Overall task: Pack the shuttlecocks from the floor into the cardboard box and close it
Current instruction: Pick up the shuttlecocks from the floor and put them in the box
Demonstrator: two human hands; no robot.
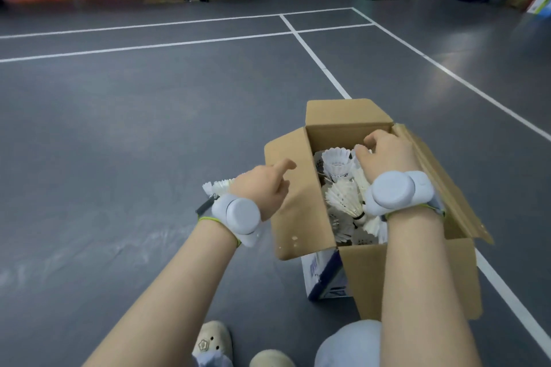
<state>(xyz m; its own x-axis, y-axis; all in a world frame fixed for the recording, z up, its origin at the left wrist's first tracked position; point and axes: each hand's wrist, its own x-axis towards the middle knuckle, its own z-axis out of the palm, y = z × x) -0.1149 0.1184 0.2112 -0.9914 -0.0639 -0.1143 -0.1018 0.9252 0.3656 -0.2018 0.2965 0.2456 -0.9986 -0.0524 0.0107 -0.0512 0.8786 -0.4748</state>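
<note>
Just left of the cardboard box point(301, 211), a few shuttlecocks point(219, 186) lie behind the left hand point(262, 188), fingers loosely curled, holding nothing. Inside the box lie more shuttlecocks point(343, 199); the right hand point(387, 158) hovers above, its grip hidden.

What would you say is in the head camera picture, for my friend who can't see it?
A person's right hand reaches into an open cardboard box full of white shuttlecocks on a grey badminton court floor. The left hand hovers beside the box's left flap, with a few shuttlecocks on the floor just behind it.
</note>
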